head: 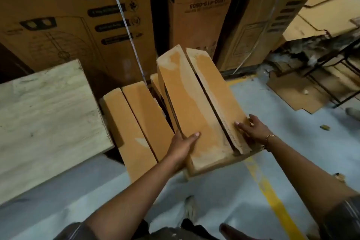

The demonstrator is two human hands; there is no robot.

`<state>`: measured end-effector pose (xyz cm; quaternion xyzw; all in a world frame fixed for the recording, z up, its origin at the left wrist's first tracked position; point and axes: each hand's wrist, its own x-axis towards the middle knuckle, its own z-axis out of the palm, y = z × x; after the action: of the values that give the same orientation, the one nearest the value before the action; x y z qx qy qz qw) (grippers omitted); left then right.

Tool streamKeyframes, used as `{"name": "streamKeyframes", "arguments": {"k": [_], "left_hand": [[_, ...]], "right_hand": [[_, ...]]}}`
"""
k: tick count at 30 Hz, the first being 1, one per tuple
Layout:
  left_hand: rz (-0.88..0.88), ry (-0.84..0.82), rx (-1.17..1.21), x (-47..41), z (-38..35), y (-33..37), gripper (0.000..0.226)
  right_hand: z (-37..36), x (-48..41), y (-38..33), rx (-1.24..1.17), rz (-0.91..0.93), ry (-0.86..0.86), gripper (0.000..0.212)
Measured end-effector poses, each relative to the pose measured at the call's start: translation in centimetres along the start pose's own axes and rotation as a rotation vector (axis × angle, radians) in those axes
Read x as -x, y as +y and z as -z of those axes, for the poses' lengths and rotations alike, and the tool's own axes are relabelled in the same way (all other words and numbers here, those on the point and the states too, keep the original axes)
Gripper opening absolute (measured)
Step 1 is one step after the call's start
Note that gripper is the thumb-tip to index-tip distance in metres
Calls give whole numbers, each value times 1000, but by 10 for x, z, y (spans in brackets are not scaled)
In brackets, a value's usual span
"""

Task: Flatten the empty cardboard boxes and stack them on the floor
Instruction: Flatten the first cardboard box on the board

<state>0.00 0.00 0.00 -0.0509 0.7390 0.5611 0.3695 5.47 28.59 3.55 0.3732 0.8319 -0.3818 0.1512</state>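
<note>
A long brown cardboard box (192, 107) is tilted up in front of me, its two top flaps closed with a dark gap between them. My left hand (183, 146) grips its near left edge, thumb lying on the left flap. My right hand (251, 128) holds the near right side, fingers spread over the right flap. A second similar box (132, 122) lies on the floor to the left, partly under the first. The undersides of both boxes are hidden.
Tall printed cartons (78, 15) line the back wall. A pale wooden board (44, 115) lies at the left. Flattened cardboard (296, 93) and a black metal frame (335, 68) sit at the right. A yellow line (272, 197) crosses the grey floor.
</note>
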Motion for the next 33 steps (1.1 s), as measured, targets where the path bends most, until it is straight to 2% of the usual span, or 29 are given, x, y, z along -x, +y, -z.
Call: {"name": "streamKeyframes", "arguments": {"k": [4, 6, 8, 11, 13, 15, 19, 21, 26, 28, 30, 33], "left_hand": [[79, 117, 119, 0, -29, 1, 97], [124, 187, 121, -1, -38, -1, 111], [152, 235, 145, -5, -44, -6, 126], [198, 301, 144, -4, -53, -10, 107], [192, 342, 118, -1, -60, -13, 108], [167, 385, 93, 5, -62, -15, 108], [107, 444, 57, 13, -47, -12, 87], [85, 463, 54, 19, -34, -8, 87], [60, 508, 108, 42, 2, 12, 96], [30, 549, 171, 58, 23, 20, 87], [-16, 572, 258, 74, 50, 23, 80], [-94, 615, 343, 100, 105, 22, 87]], "right_hand": [[5, -12, 8, -69, 41, -129, 94], [4, -16, 12, -141, 38, -149, 97], [4, -23, 18, -174, 16, -168, 90], [1, -30, 31, -209, -55, -193, 90], [0, -28, 36, -241, -73, -211, 86], [-1, -24, 37, -264, -45, -209, 81], [-2, -16, 23, -283, 21, -222, 87], [0, -10, 9, -266, 64, -212, 80], [10, 12, -46, -201, 169, -172, 79], [11, 23, -79, -169, 213, -160, 78], [6, 41, -116, -156, 273, -153, 68], [-19, 73, -175, -141, 390, -150, 57]]}}
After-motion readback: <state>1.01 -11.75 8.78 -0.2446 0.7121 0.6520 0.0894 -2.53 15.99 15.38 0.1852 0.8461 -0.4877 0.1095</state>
